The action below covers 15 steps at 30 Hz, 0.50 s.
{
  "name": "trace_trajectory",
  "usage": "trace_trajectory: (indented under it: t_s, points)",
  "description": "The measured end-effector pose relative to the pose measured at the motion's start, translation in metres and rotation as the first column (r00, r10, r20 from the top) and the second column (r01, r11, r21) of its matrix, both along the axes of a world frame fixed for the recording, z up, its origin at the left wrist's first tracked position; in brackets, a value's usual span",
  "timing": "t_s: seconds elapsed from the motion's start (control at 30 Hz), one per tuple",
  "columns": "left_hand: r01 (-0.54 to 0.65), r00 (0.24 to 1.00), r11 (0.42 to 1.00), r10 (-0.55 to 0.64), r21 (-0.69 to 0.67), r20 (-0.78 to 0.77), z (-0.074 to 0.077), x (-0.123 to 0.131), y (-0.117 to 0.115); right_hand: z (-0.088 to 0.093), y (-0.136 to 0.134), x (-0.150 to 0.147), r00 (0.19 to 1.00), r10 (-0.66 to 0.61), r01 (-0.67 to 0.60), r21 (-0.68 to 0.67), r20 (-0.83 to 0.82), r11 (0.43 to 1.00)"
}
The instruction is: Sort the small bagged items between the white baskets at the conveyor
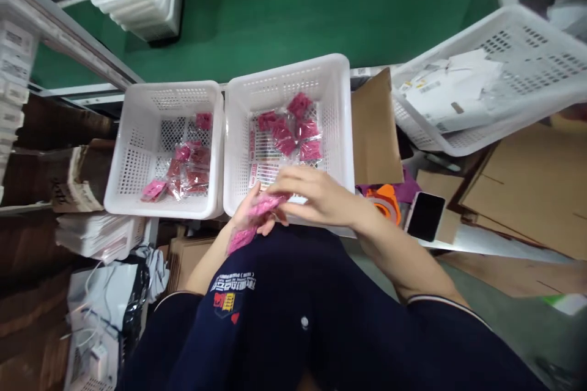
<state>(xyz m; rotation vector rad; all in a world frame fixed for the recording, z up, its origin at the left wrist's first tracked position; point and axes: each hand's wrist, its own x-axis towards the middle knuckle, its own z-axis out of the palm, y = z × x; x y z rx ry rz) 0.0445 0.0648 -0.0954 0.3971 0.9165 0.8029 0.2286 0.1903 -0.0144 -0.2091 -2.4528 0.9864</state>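
Close to my body, my left hand (247, 212) is closed around clear plastic packets with pink contents. One pink packet (242, 238) sticks out below that hand. My right hand (316, 192) reaches in from the right, its fingertips pinching the upper pink packet (263, 203); motion blurs it a little. Both hands are at the near rim of the right white basket (342, 110). Inside this basket lie several pink packets (282, 134) and printed cards with striped markings (263, 174). The left white basket (126, 153) holds more pink and reddish packets (190, 165).
A green surface (321, 6) runs behind the baskets, with stacked white baskets (172, 3) at its left. On the right are a cardboard flap (373, 128), an orange tape dispenser (387, 198), a phone (426, 217) and a tilted white basket (527, 67) with white papers.
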Motion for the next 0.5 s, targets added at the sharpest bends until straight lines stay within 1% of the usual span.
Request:
trace_trajectory:
  t_s: [0.03, 0.07, 0.1, 0.13, 0.17, 0.2, 0.23, 0.27, 0.3, 0.33, 0.37, 0.4, 0.43, 0.47, 0.5]
  points:
    - [0.026, 1.000, 1.000, -0.026, 0.014, -0.005, 0.006, -0.004, 0.000, 0.004, 0.009, 0.008, 0.991, -0.130, 0.130, 0.004, -0.015, 0.992]
    - [0.028, 0.999, 0.999, -0.026, 0.041, -0.037, 0.013, -0.009, 0.000, 0.007, 0.018, 0.018, 0.961, -0.274, 0.275, 0.034, -0.025, 0.961]
    - [0.002, 0.995, 0.997, 0.005, 0.081, -0.095, 0.023, -0.017, 0.000, 0.010, 0.026, 0.028, 0.914, -0.405, 0.407, 0.078, -0.034, 0.910]
    - [-0.052, 0.982, 0.989, 0.076, 0.137, -0.175, 0.033, -0.028, 0.002, 0.011, 0.032, 0.037, 0.862, -0.505, 0.506, 0.118, -0.038, 0.855]
    - [-0.128, 0.946, 0.969, 0.183, 0.210, -0.267, 0.044, -0.041, 0.005, 0.011, 0.036, 0.044, 0.823, -0.568, 0.566, 0.140, -0.034, 0.812]
    - [-0.201, 0.884, 0.935, 0.301, 0.291, -0.358, 0.053, -0.057, 0.010, 0.009, 0.038, 0.049, 0.806, -0.592, 0.589, 0.140, -0.025, 0.796]
    - [-0.262, 0.793, 0.891, 0.418, 0.370, -0.443, 0.061, -0.077, 0.015, 0.006, 0.038, 0.053, 0.807, -0.591, 0.587, 0.123, -0.006, 0.800]
    - [-0.308, 0.676, 0.844, 0.519, 0.439, -0.524, 0.066, -0.098, 0.021, 0.002, 0.036, 0.055, 0.815, -0.580, 0.575, 0.102, 0.016, 0.811]
    - [-0.332, 0.536, 0.806, 0.588, 0.489, -0.606, 0.069, -0.120, 0.027, -0.003, 0.033, 0.057, 0.821, -0.569, 0.564, 0.084, 0.043, 0.821]
    - [-0.330, 0.380, 0.790, 0.612, 0.517, -0.694, 0.069, -0.142, 0.033, -0.007, 0.029, 0.058, 0.826, -0.559, 0.555, 0.074, 0.067, 0.829]
    - [-0.285, 0.236, 0.816, 0.568, 0.503, -0.788, 0.066, -0.162, 0.037, -0.011, 0.025, 0.058, 0.829, -0.551, 0.548, 0.062, 0.093, 0.834]
    - [-0.194, 0.119, 0.880, 0.460, 0.434, -0.880, 0.062, -0.178, 0.040, -0.014, 0.022, 0.059, 0.828, -0.548, 0.546, 0.046, 0.117, 0.836]
    - [-0.077, 0.034, 0.951, 0.304, 0.301, -0.952, 0.056, -0.191, 0.041, -0.017, 0.020, 0.060, 0.825, -0.546, 0.549, 0.027, 0.143, 0.836]
    - [0.047, -0.031, 0.992, 0.122, 0.121, -0.992, 0.050, -0.200, 0.041, -0.019, 0.018, 0.061, 0.823, -0.544, 0.550, 0.011, 0.164, 0.835]
    - [0.161, -0.094, 0.985, -0.052, -0.067, -0.994, 0.043, -0.204, 0.039, -0.021, 0.018, 0.062, 0.822, -0.539, 0.549, -0.003, 0.183, 0.836]
